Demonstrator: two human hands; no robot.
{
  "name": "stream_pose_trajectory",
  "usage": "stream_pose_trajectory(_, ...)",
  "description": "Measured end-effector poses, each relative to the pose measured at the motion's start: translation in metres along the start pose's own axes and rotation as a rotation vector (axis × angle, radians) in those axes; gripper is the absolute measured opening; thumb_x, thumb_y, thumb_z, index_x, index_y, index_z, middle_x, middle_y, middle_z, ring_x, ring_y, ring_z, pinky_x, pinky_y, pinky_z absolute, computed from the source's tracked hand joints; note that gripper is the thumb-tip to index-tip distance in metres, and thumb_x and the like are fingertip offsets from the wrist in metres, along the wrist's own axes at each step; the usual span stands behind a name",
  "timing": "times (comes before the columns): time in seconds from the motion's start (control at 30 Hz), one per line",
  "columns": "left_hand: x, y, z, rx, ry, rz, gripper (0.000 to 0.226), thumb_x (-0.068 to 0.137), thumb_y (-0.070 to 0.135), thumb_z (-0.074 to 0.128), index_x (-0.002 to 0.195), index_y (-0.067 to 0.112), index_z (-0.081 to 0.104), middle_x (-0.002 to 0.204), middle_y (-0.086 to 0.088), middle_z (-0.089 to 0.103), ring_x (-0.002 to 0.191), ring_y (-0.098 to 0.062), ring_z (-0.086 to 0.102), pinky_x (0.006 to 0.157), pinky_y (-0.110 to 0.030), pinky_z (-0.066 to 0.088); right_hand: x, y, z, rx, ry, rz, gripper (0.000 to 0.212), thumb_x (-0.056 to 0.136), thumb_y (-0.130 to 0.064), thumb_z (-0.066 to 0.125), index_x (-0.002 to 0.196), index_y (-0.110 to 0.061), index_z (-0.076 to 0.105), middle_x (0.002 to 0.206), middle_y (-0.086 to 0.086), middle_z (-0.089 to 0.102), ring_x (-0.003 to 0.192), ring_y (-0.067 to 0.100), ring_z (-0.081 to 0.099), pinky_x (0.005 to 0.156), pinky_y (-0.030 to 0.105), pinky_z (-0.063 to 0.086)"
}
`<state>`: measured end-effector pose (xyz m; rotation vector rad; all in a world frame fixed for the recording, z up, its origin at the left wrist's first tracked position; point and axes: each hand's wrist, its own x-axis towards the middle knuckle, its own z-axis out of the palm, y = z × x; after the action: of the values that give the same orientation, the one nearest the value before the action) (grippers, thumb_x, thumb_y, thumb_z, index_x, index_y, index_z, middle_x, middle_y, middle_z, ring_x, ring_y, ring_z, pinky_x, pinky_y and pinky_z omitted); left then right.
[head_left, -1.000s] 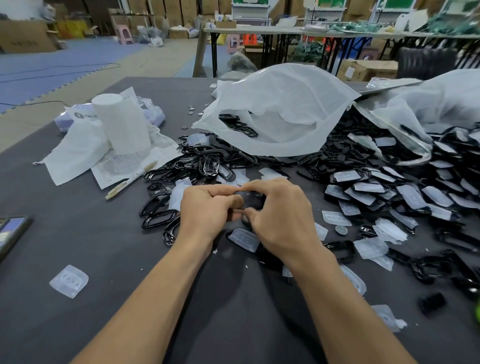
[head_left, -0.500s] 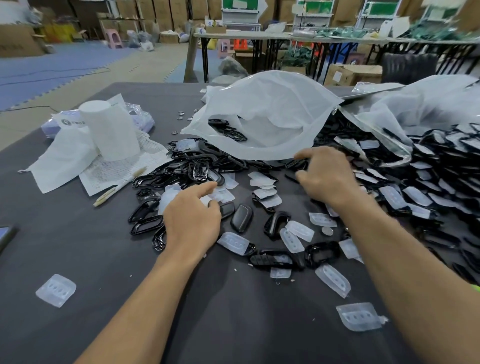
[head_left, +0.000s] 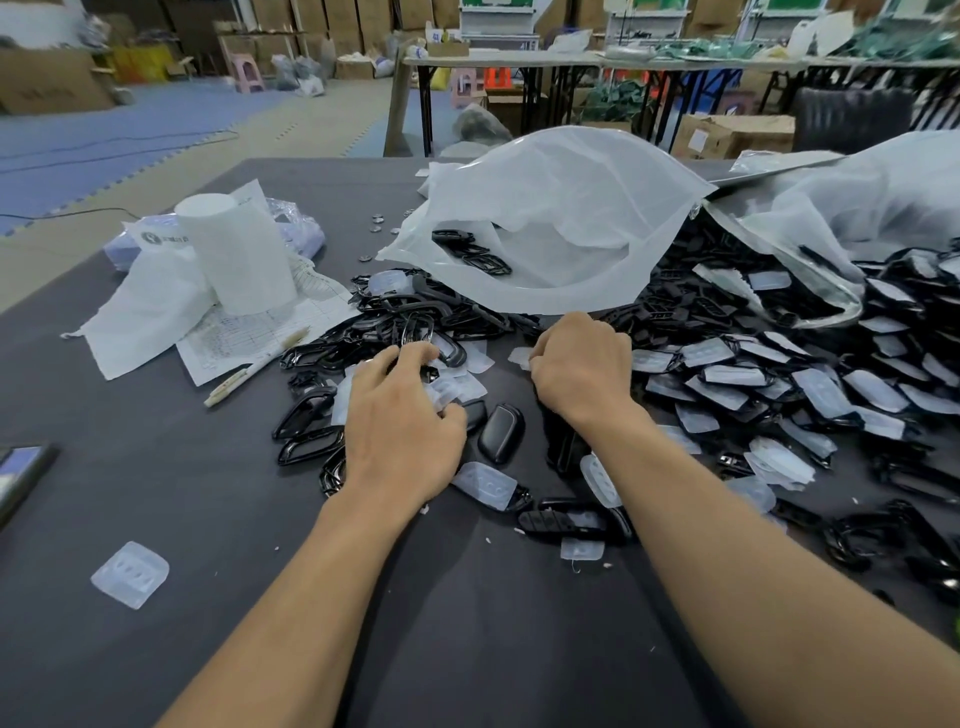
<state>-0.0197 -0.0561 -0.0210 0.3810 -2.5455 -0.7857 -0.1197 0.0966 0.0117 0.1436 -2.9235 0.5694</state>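
Note:
My left hand (head_left: 400, 426) lies on the heap of black plastic frames (head_left: 363, 338), and its bent fingers and thumb close round a translucent pad (head_left: 451, 388). My right hand (head_left: 582, 364) hovers knuckles-up just below the white bag (head_left: 561, 218), its fingers curled under; what they hold is hidden. A closed black fob shell (head_left: 501, 434) lies on the dark table (head_left: 156, 441) between my hands. Several more pads and black parts (head_left: 779, 374) are piled to the right.
A paper roll (head_left: 234, 249) stands on sheets with a pen (head_left: 254, 366) at the left. One loose pad (head_left: 130, 574) lies near the front left, a phone (head_left: 21, 475) at the left edge. A second clear bag (head_left: 831, 223) covers the right pile.
My hands parted and left the black shell on the table. The right hand reached into the right pile, then came back to the middle with its fingers curled. The left hand moved up onto the frames.

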Motion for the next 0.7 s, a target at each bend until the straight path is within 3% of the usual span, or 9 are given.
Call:
stream_pose_trajectory(0.07, 0.0, 0.001, -0.002, 0.002, 0.02, 0.003, 0.046, 0.078, 0.021, 0.069, 0.117, 0.036, 0.049, 0.11, 0.019, 0.06, 0.118, -0.011, 0.046, 0.09, -0.017, 0.026, -0.007, 0.001, -0.003, 0.071, 0.014, 0.033, 0.016, 0.087, -0.018, 0.065, 0.092, -0.025, 0.078, 0.093, 0.0, 0.076, 0.102, 0.027, 0.067, 0.099, 0.038, 0.041)
stream_pose_trajectory(0.13, 0.0, 0.003, -0.004, 0.02, 0.013, 0.006, 0.042, 0.074, 0.02, 0.068, 0.105, 0.038, 0.047, 0.091, 0.02, 0.056, 0.1, -0.011, 0.045, 0.084, -0.021, 0.028, -0.015, 0.002, -0.005, 0.241, 0.04, 0.06, 0.019, 0.087, -0.016, 0.066, 0.078, -0.027, 0.078, 0.08, -0.004, 0.076, 0.09, 0.022, 0.07, 0.096, 0.037, 0.047)
stream_pose_trajectory(0.2, -0.002, 0.004, -0.005, 0.061, -0.008, 0.032, 0.033, 0.073, 0.021, 0.067, 0.099, 0.036, 0.054, 0.082, 0.018, 0.055, 0.093, -0.014, 0.045, 0.086, -0.025, 0.028, -0.023, 0.006, -0.007, 0.525, 0.087, 0.115, 0.021, 0.087, -0.017, 0.068, 0.071, -0.027, 0.077, 0.066, -0.011, 0.073, 0.073, 0.009, 0.07, 0.081, 0.033, 0.055)
stream_pose_trajectory(0.27, -0.002, 0.005, -0.007, 0.132, -0.022, 0.061, 0.027, 0.071, 0.029, 0.062, 0.097, 0.036, 0.062, 0.081, 0.019, 0.056, 0.092, -0.014, 0.044, 0.091, -0.028, 0.028, -0.033, 0.006, -0.007, 0.804, 0.149, 0.178, 0.018, 0.087, -0.021, 0.074, 0.071, -0.029, 0.078, 0.068, -0.017, 0.073, 0.067, -0.003, 0.066, 0.068, 0.022, 0.05)
stream_pose_trajectory(0.33, -0.003, 0.005, -0.009, 0.207, -0.051, 0.068, 0.039, 0.065, 0.037, 0.053, 0.102, 0.039, 0.066, 0.085, 0.019, 0.058, 0.091, -0.011, 0.042, 0.096, -0.032, 0.028, -0.045, 0.004, -0.005, 0.976, 0.195, 0.188, 0.018, 0.088, -0.021, 0.077, 0.072, -0.028, 0.078, 0.071, -0.018, 0.074, 0.066, -0.006, 0.065, 0.067, 0.017, 0.048)
stream_pose_trajectory(0.47, -0.001, 0.004, -0.011, 0.09, -0.012, 0.013, 0.06, 0.058, 0.033, 0.052, 0.115, 0.036, 0.07, 0.081, 0.019, 0.056, 0.087, -0.01, 0.044, 0.092, -0.029, 0.027, -0.066, -0.008, 0.002, 1.06, 0.186, 0.071, 0.02, 0.091, -0.014, 0.075, 0.074, -0.025, 0.076, 0.07, -0.015, 0.074, 0.063, -0.005, 0.062, 0.064, 0.012, 0.048)
stream_pose_trajectory(0.6, 0.003, -0.002, -0.014, -0.046, 0.128, -0.059, 0.054, 0.069, 0.024, 0.062, 0.122, 0.032, 0.068, 0.083, 0.015, 0.055, 0.088, -0.013, 0.045, 0.092, -0.03, 0.032, -0.074, -0.013, 0.005, 1.01, 0.14, 0.047, 0.022, 0.097, -0.019, 0.07, 0.076, -0.023, 0.072, 0.06, -0.007, 0.065, 0.053, 0.005, 0.05, 0.052, 0.018, 0.042)
stream_pose_trajectory(0.7, 0.012, -0.004, -0.01, -0.009, 0.169, -0.061, 0.049, 0.082, 0.015, 0.061, 0.13, 0.027, 0.065, 0.098, 0.011, 0.061, 0.099, -0.018, 0.049, 0.098, -0.033, 0.033, -0.074, -0.009, 0.004, 1.062, 0.072, 0.095, 0.023, 0.103, -0.022, 0.061, 0.081, -0.023, 0.065, 0.053, -0.006, 0.056, 0.046, 0.014, 0.045, 0.045, 0.027, 0.038)
